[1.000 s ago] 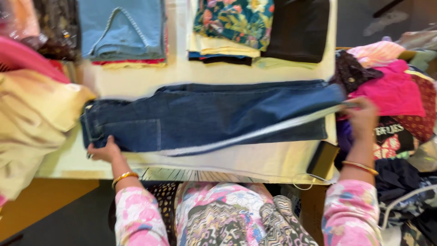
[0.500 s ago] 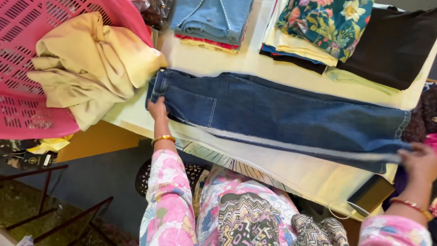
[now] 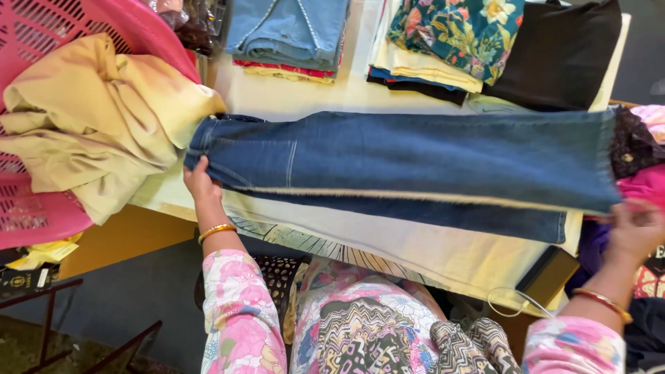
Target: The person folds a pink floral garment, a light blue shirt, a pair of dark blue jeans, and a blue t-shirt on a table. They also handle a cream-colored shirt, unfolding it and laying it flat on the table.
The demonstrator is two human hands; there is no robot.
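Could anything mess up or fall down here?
Maybe. The jeans are stretched between the left hand at the waist and the right hand at the hems, so the lined-up legs could slip apart. The dark flat thing lies at the table's front edge and might get knocked off.

Dark blue jeans [image 3: 415,163]: heavy matt denim cloth with pale stitched seams and a frayed, rough hem. Worktop [image 3: 429,249]: covered by a smooth, matt cream cloth. Yellow garment [image 3: 90,125]: soft, crumpled matt cloth. Pink basket [image 3: 41,41]: moulded plastic lattice with a slight sheen. Floral garment [image 3: 457,31]: smooth printed cloth. Black garment [image 3: 554,55]: matt cloth. Bangle [image 3: 216,230] at the left hand [image 3: 199,181]: glossy gold-coloured metal. Sleeves: printed floral cloth, matt.
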